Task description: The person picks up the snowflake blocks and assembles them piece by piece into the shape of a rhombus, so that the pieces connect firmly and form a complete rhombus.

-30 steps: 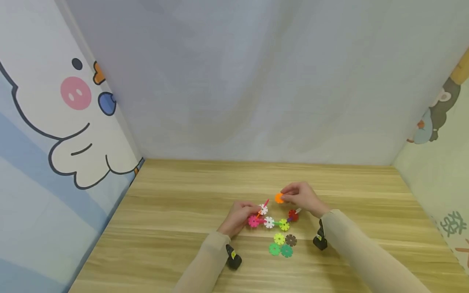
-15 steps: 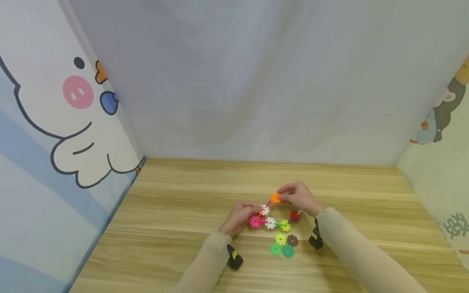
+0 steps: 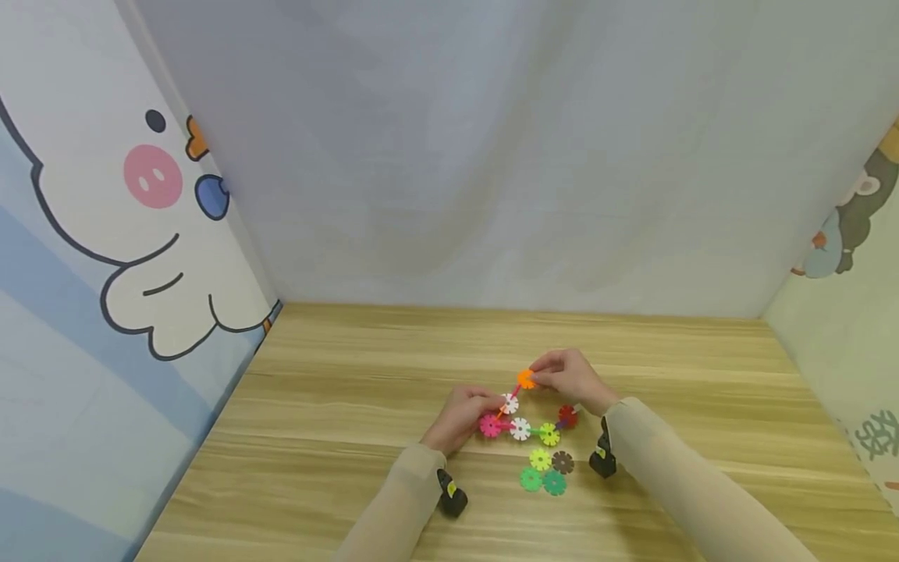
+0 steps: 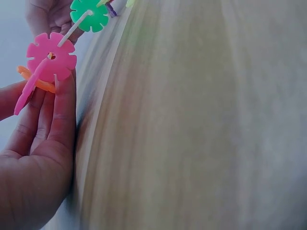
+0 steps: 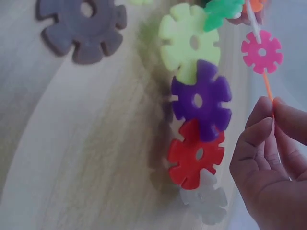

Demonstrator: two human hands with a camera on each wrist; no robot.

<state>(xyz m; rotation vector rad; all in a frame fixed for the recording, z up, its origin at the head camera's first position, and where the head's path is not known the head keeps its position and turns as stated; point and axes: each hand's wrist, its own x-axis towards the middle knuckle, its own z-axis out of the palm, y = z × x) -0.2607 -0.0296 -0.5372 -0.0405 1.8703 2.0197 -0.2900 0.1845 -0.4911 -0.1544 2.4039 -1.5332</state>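
Slotted plastic snowflake discs are joined in a curved chain. My left hand [image 3: 462, 418] pinches the chain's left end at an orange disc [image 4: 44, 85], beside a pink disc [image 4: 52, 57] and a white disc [image 3: 509, 404]. My right hand [image 3: 572, 381] pinches another orange disc [image 3: 526, 379] between thumb and fingers. That disc is seen edge-on in the right wrist view and meets the edge of a pink disc [image 5: 262, 51]. The chain's other arm holds a pale yellow disc [image 5: 187, 43], a purple disc [image 5: 201, 98], a red disc [image 5: 194, 155] and a whitish disc [image 5: 204, 203].
Loose discs lie flat on the wooden table [image 3: 337, 375] in front of the chain: a yellow disc [image 3: 540, 459], a brown disc [image 3: 563, 462], a green disc [image 3: 531, 479] and a teal disc [image 3: 555, 483]. A pale curtain [image 3: 449, 156] hangs behind the table.
My right hand has moved left with the orange disc, from apart from the chain to touching its upper pink disc. My left hand keeps its hold almost in place.
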